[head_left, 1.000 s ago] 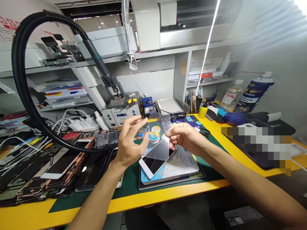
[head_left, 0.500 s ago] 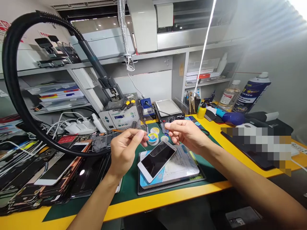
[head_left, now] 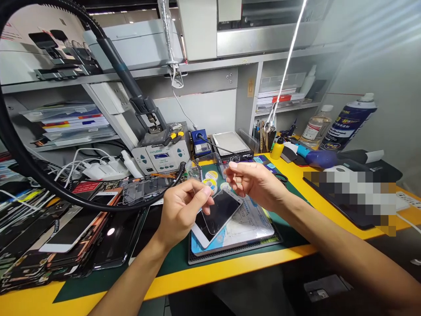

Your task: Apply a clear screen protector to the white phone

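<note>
My left hand point(head_left: 187, 208) is closed in a pinch, thumb against forefinger, above the lower left part of a white phone. A very fine strand, like thin wire, seems to trail from these fingertips and is hard to follow. My right hand point(head_left: 251, 177) is also pinched, its thumb and forefinger together over the phone's upper end; what lies between them is too small to make out. The white-framed phone point(head_left: 222, 213) rests dark screen up, at a slant, on a blue and white box point(head_left: 253, 228). Small spools point(head_left: 209, 182) stand behind it, partly covered by my left hand.
Stacked phones and phone parts point(head_left: 75, 224) crowd the left, under a black flexible hose point(head_left: 42, 186). A control unit point(head_left: 161, 156) and a hot plate point(head_left: 230, 144) stand at the back. A spray can point(head_left: 348, 123), a bottle point(head_left: 317, 125) and a black tablet-like slab point(head_left: 329, 199) are at right.
My left hand has moved right and slightly down, now covering part of the phone and spools. My right hand has stayed nearly in place, still pinched. The view has shifted a little.
</note>
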`<state>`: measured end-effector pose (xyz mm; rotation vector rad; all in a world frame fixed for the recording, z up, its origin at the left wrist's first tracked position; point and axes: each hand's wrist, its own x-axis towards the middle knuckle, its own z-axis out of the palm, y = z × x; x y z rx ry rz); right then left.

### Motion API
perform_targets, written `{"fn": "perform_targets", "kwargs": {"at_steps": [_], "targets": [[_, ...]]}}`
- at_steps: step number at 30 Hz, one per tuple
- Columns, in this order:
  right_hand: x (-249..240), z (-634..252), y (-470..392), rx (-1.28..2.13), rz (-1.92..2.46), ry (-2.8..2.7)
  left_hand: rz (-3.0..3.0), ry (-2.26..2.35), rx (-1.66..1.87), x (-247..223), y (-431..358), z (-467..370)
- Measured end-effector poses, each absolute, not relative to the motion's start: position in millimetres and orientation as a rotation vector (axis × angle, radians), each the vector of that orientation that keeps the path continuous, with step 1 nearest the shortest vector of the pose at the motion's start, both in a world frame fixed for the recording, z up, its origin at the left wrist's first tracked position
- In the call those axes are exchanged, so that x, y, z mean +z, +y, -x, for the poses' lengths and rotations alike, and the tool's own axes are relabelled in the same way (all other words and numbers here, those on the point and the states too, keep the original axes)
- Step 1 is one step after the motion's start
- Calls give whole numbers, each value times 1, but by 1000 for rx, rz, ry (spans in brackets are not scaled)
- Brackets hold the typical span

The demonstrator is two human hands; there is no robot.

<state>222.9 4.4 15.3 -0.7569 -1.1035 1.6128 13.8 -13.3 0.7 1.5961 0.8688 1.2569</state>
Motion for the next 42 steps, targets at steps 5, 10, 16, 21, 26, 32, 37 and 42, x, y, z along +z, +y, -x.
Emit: {"fn": "perform_targets", "kwargs": {"at_steps": [5,10,16,21,26,32,37,42], "targets": [[15,-220,2,1578,737,-1135,-1629,892,1203,3,-17,-17],[15,-221,2,1441,817,-1230,-1633,942,1209,4,-16,-18],[15,-224,5,1354,885,-1308,-1647,997,1209,6,-17,-18],[17,-226,8,1307,938,-1311,-1656,969,1215,8,-16,-16],[20,-231,12,1352,877,-1191,-1597,925,1300,8,-11,-9],[16,-226,10,1491,853,-1180,-1609,922,1310,9,-12,-8],[16,-229,7,1531,816,-1211,-1658,936,1309,12,-15,-10],[17,-228,6,1450,814,-1239,-1694,917,1296,12,-16,-12]]}}
